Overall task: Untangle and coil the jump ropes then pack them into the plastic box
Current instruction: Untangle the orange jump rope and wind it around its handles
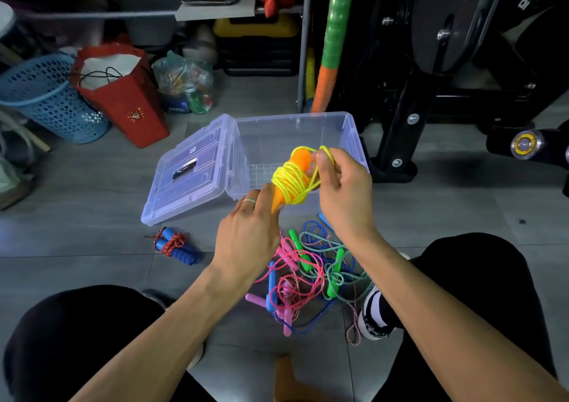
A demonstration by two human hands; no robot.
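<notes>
Above the open plastic box [351, 138], the left hand [246, 241] gripped the orange handles [284, 183] while the right hand [341, 192] pinched the yellow rope's [291, 180] last loop (best tucked snugly under the wraps so the coil holds).

Plastic box [354, 143]: clear, glossy plastic, faint violet tint; lid [191, 170] same.
Yellow rope [292, 183]: smooth, shiny cord wound on matt orange handles [300, 159].
Coiled rope [172, 243]: braided red-white cord; blue handles look like ribbed foam.
Tangled ropes [308, 272]: smooth plastic and twisted cord.
Floor [92, 210]: grey tile, dull sheen.
Basket [46, 96]: perforated blue plastic.
Bag [123, 99]: red paper.
</notes>
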